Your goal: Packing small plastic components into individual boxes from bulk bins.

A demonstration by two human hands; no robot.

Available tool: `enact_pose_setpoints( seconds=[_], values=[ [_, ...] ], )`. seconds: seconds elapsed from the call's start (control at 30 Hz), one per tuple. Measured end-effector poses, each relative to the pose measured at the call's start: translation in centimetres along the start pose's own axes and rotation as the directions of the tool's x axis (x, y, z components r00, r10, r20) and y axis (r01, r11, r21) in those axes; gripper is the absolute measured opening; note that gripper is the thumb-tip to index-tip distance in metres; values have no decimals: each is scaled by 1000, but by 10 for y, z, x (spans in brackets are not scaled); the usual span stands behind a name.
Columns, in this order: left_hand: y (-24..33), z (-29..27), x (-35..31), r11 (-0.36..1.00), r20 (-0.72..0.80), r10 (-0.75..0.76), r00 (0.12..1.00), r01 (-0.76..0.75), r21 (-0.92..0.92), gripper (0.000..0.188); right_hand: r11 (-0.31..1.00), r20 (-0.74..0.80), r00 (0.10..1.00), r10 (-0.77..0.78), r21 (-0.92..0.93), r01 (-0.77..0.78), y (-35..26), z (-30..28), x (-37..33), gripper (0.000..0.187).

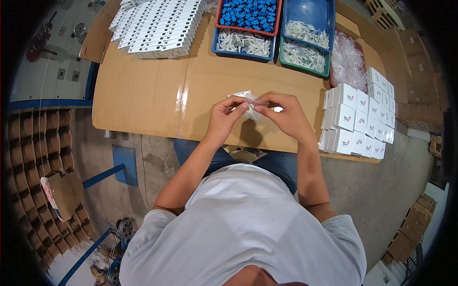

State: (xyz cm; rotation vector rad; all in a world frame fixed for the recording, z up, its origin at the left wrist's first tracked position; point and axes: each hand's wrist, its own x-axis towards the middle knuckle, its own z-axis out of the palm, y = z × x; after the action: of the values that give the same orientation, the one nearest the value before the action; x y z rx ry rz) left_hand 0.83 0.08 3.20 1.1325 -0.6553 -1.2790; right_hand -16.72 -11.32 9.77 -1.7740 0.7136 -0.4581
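Observation:
Both hands meet over the near edge of a cardboard-covered table (148, 90). My left hand (225, 117) and my right hand (284, 114) pinch a small clear plastic bag (248, 101) between their fingertips, holding it just above the cardboard. The bag holds something small and white that I cannot make out. My forearms come up from my white T-shirt at the bottom.
Small white boxes (358, 119) are stacked at the right. Flat white cartons (160, 24) lie at the far left. Trays at the back hold blue parts (248, 14) and white parts (243, 43). Clear bags (348, 59) are heaped at the far right. Brown cardboard dividers (33, 157) stand left.

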Motion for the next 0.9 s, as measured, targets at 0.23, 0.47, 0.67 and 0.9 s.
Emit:
enact_pose_setpoints(
  seconds=[0.23,0.47,0.67,0.9],
  values=[
    [14,15,-4,996,-163,48,985,-60,-69,12,882,-163,973,161,466,-68,15,14,-4,21],
    [6,10,-2,988,-153,153,976,-151,24,13,849,-142,972,190,520,-90,25,18,-7,17],
    [4,12,0,986,-145,163,976,-164,3,16,869,-178,971,161,493,-53,26,21,-8,15],
    [15,18,-1,988,-154,155,976,-155,11,17,888,-301,951,67,452,80,24,31,-5,8]
  ],
)
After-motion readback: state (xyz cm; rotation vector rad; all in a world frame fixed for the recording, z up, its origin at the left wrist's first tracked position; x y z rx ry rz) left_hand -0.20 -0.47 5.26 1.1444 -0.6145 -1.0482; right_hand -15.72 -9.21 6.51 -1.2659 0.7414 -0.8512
